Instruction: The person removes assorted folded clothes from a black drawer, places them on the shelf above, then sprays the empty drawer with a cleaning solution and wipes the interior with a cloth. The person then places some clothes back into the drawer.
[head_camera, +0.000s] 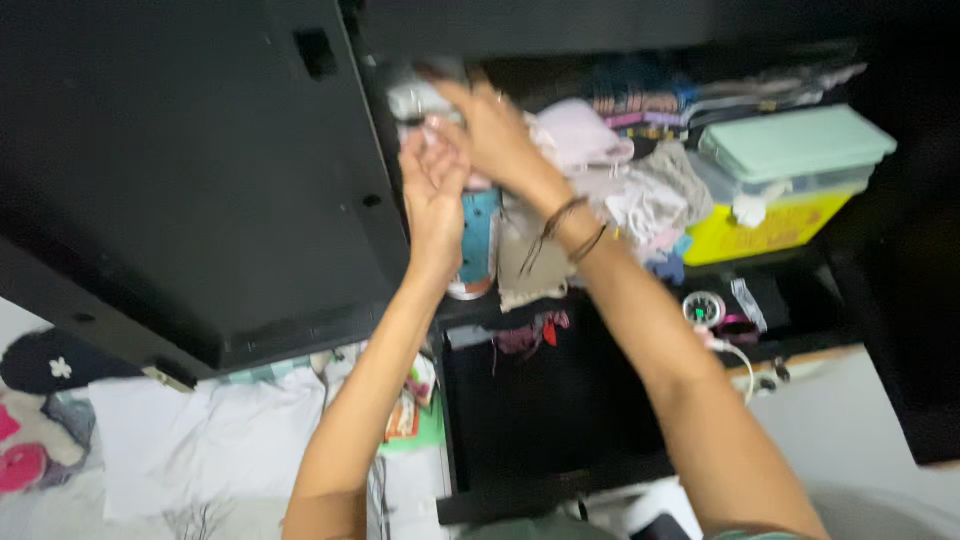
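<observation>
Both reaching into the dark cabinet shelf (560, 300) at its left edge: left hand (433, 190) and right hand (490, 130) closed together around a small pale bundle (432, 130), blurred, above heaped clothes (630, 190), beside a lidded box (790, 150).

Mint-lidded box (795, 145) above yellow bin (770, 228)
</observation>
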